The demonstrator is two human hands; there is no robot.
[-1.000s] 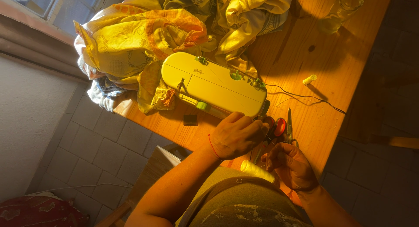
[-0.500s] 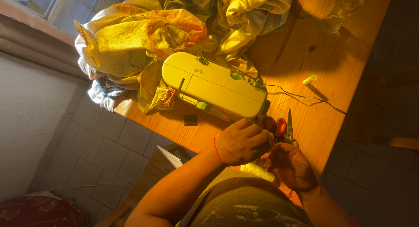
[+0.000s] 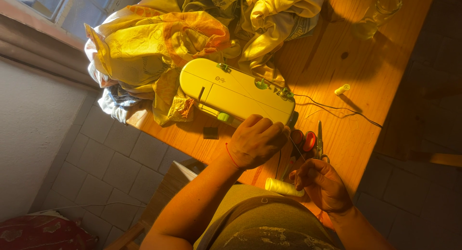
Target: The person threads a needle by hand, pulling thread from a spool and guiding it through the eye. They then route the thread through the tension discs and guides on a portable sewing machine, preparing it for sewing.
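Threading at the sewing machine (image 3: 237, 93)

The left hand (image 3: 255, 141), grip closed, had slid toward the machine's right end at frame centre; the right hand (image 3: 321, 182) stayed pinched on thread (image 3: 294, 146), drawn taut between them, above the spool (image 3: 283, 187), scissors (image 3: 315, 141) and counter (image 3: 332, 62).

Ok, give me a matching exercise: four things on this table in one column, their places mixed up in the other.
1 drinking glass
2 scissors
3 pale thread spool
4 heap of fabric

a behind the sewing machine, by the window
b table's far corner
c between the two hands
d near table edge, by the lap

Pairs: 1-b, 2-c, 3-d, 4-a
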